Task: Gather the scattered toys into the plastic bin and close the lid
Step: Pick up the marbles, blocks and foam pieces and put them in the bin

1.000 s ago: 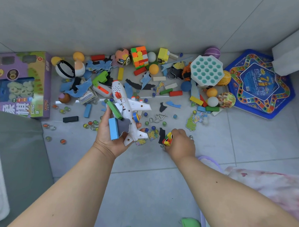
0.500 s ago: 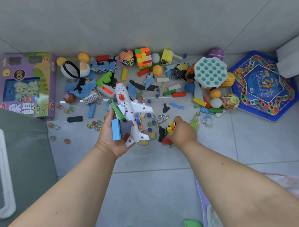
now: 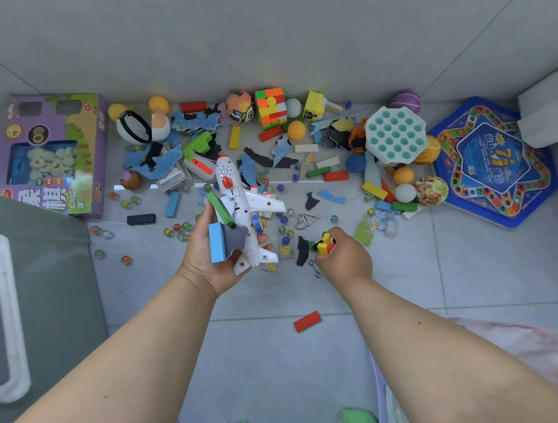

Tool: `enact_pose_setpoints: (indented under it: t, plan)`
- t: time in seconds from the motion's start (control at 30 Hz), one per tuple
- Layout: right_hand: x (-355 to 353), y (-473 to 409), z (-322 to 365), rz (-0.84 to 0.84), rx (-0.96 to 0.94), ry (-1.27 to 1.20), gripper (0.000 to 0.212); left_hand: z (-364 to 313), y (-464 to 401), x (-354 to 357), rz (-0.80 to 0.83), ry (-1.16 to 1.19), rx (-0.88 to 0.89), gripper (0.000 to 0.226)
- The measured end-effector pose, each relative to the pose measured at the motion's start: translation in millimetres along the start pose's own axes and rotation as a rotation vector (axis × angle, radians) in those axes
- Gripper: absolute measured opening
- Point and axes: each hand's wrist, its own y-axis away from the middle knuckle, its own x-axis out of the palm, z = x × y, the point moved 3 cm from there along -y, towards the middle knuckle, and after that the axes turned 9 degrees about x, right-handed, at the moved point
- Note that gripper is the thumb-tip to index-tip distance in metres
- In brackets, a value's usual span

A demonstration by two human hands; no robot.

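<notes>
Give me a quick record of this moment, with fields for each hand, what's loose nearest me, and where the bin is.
left hand: holds toy plane, blue block, green block and a grey foam piece
right hand: grips yellow block with other small pieces
nearest loose toy: red block on the floor between the forearms
bin: white rim at the left edge, no toys seen inside

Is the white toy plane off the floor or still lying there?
Off the floor. The left hand grips the white toy plane together with a blue block and a green block.
</notes>
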Motion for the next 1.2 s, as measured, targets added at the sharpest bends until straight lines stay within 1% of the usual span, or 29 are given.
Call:
enact_pose_setpoints:
  t: [0.07,0.13,0.2,0.3,0.4,0.47,0.53,0.63,0.73,0.8,0.87,0.93,1.0,1.1,1.17,1.2]
  plan:
    - [3.9,3.7,-2.5,0.016,-0.007,0.018,0.025,0.8,0.1,0.5,-0.004,0.002,0.002,0.069]
    - [4.2,3.9,-1.5,-0.006,-0.043,0.054,0.026,1.1,-0.6,0.3,-0.009,0.001,0.009,0.068]
    - [3.7,1.1,3.1,-0.029,-0.116,0.149,0.030,1.6,-0.7,0.5,0.004,0.005,0.007,0.068]
    - [2.5,-3.6,12.0,-0.016,-0.201,0.309,0.037,2.9,0.7,2.0,0.007,0.003,-0.005,0.069]
    - [0.2,-9.5,16.5,-0.035,-0.211,0.392,0.037,3.8,1.3,3.7,0.005,0.012,-0.011,0.068]
    - [-2.0,-13.6,17.5,-0.037,-0.185,0.367,0.033,3.5,1.1,3.7,0.004,0.013,-0.009,0.067]
    - [-8.3,-15.5,19.7,-0.027,-0.120,0.252,0.029,1.0,2.9,5.2,0.005,0.008,-0.003,0.066]
    - [-25.3,-11.0,34.4,-0.032,-0.025,-0.054,0.027,-6.8,10.2,10.9,0.013,-0.017,0.030,0.062]
    - [-49.4,1.2,68.1,0.023,-0.030,-0.463,0.022,-22.9,23.8,22.9,0.022,-0.039,0.081,0.058]
    - [-73.1,15.9,95.2,0.049,-0.033,-0.781,0.020,-38.4,36.1,33.1,0.047,-0.036,0.127,0.057]
    - [-98.7,36.4,120.8,0.091,-0.009,-1.094,0.024,-58.7,50.1,44.0,0.066,-0.009,0.196,0.055]
    - [-123.6,61.9,148.5,0.176,-0.038,-1.329,0.026,-85.4,68.8,57.7,0.114,0.006,0.283,0.053]
    - [-145.9,91.7,178.9,0.271,-0.131,-1.427,0.025,-116.7,91.4,72.0,0.180,0.001,0.365,0.054]
    - [-175.5,145.5,225.3,0.346,-0.269,-1.423,0.022,-166.3,135.3,86.8,0.240,0.002,0.484,0.054]
    - [-189.1,184.4,254.2,0.365,-0.334,-1.417,0.021,-195.4,165.9,88.0,0.248,0.037,0.550,0.054]
    - [-192.6,203.6,268.5,0.386,-0.355,-1.431,0.021,-207.6,180.0,84.2,0.219,0.050,0.572,0.055]
